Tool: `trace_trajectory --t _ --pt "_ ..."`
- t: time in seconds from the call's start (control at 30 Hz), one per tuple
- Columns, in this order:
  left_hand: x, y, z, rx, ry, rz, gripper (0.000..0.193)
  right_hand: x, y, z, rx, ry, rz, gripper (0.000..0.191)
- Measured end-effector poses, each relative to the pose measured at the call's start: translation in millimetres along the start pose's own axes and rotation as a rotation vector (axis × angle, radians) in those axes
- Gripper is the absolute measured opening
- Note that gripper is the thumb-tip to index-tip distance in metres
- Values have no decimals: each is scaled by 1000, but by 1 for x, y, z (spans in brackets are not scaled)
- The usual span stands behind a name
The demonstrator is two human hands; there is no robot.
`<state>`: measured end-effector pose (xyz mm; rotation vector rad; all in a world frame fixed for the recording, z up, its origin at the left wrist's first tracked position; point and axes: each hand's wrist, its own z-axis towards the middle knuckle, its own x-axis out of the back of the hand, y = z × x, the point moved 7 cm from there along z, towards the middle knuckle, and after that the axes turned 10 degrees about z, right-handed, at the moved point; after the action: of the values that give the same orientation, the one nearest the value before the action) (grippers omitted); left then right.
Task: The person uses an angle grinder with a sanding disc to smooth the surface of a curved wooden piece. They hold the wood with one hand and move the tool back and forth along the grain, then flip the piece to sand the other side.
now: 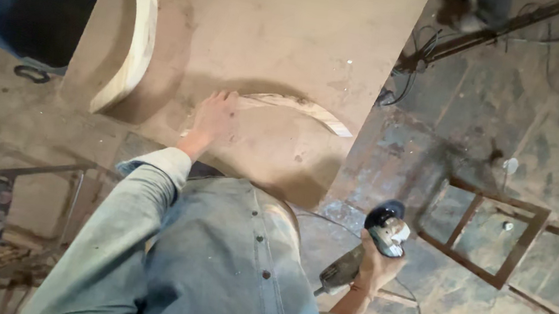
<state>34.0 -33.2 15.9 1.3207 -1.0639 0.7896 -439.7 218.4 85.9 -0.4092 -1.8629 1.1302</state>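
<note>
From the head camera we see our left hand spread open, fingers flat on the near end of a thin curved strip of wood that lies on a dusty work board, arching away to the right toward the board's edge. Our right hand hangs low beside our denim shirt, well apart from the board and closed around the body of an angle grinder, its disc end pointing up over the stained floor. A thick curved wooden piece stands at the board's left, with a dark blue bin beyond it and a rusty metal frame lying on the floor to the right.
</note>
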Motion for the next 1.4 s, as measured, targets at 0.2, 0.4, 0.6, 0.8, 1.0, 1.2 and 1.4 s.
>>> trace_trajectory --t 0.2,0.4,0.6,0.8,1.0,1.2,1.4 --pt "1 -33 -45 138 132 18 36 20 23 -12 33 171 -209 94" --pt "1 -57 -82 209 176 -29 53 11 6 -22 89 160 67 88" --pt "6 -58 -66 222 -60 -182 65 9 -19 -44 67 227 124 86" --pt "-18 -84 -44 692 -767 -1296 33 14 -27 -64 109 251 207 88" --pt "-23 -87 -34 812 -1062 -1533 35 21 -16 -89 85 349 183 93" --pt "-24 -94 -28 805 -1060 -1491 34 22 -6 -111 -29 359 244 82" --pt "-33 -108 -27 851 -928 -1369 29 25 1 -120 -61 448 206 86"
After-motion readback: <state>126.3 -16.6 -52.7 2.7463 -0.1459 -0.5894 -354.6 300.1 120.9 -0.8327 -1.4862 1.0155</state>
